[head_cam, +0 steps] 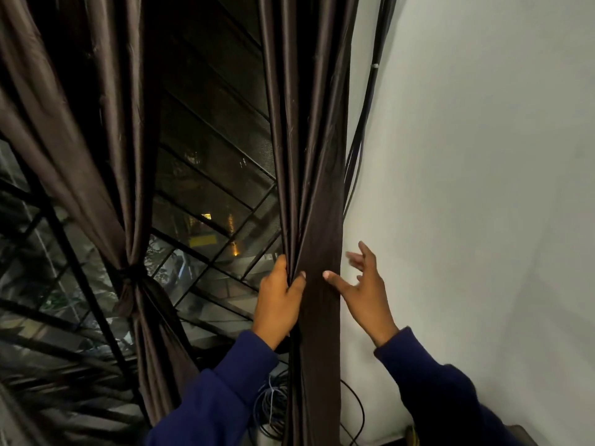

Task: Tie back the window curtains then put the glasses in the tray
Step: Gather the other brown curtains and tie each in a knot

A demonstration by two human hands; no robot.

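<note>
At the window, head view: right curtain panel [309, 188] hangs gathered into a narrow bunch against the white wall [483, 156], untied. Left hand [278, 300] is clamped on that panel's left edge, fingers wrapped round the folds, thumb pressed on the front. Right hand [363, 291] is spread wide, holding nothing; thumb tip touches the panel's right side, other fingers are fanned out off the fabric toward the wall, slightly blurred. Both arms wear dark blue sleeves [225, 397].

Left curtain panel [96, 140] is already cinched with a dark tie-back knot [130, 273], fabric flaring out below it. Between the two panels: dark window grille [209, 175] with diagonal bars, a few lit spots outside.

Black cables [360, 149] run down the wall just right of the right panel. Low down, a coil of blue cable [270, 410] sits between left sleeve and panel, and a black cable loop [359, 410] shows against the wall.

Glasses and tray: not visible in this view.
</note>
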